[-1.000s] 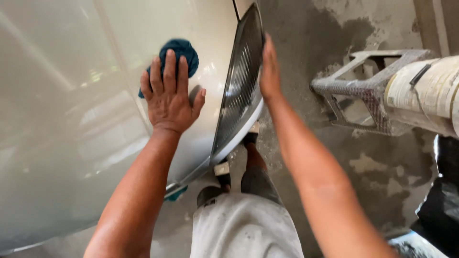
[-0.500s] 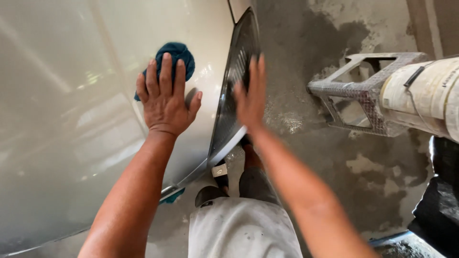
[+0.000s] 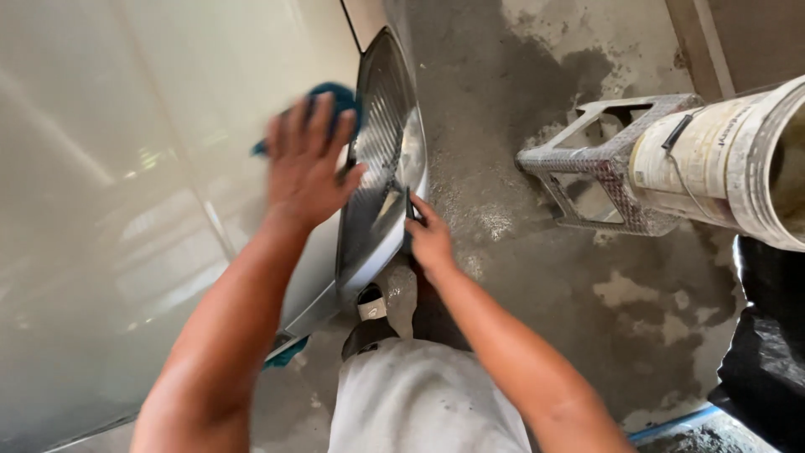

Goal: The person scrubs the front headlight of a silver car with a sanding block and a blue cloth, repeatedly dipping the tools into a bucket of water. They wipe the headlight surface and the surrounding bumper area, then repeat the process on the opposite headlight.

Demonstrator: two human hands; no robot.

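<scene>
My left hand (image 3: 306, 164) presses a teal cloth (image 3: 342, 99) flat against the pale, glossy car body (image 3: 126, 184), right at the edge of the headlight (image 3: 379, 168). Only the cloth's upper part shows above my fingers. My right hand (image 3: 429, 239) grips the lower right rim of the ribbed headlight lens, fingers curled over its edge. Both forearms reach up from the bottom of the view.
A grey perforated plastic stool (image 3: 605, 164) lies on the wet concrete floor (image 3: 520, 67) to the right. A stained white bucket (image 3: 738, 168) juts in at the right edge. A black bag (image 3: 767, 352) sits low right. My sandalled foot (image 3: 367, 323) stands under the headlight.
My left hand has slid the cloth rightward to the headlight's edge. My right hand has dropped from the upper lens down to its lower right rim.
</scene>
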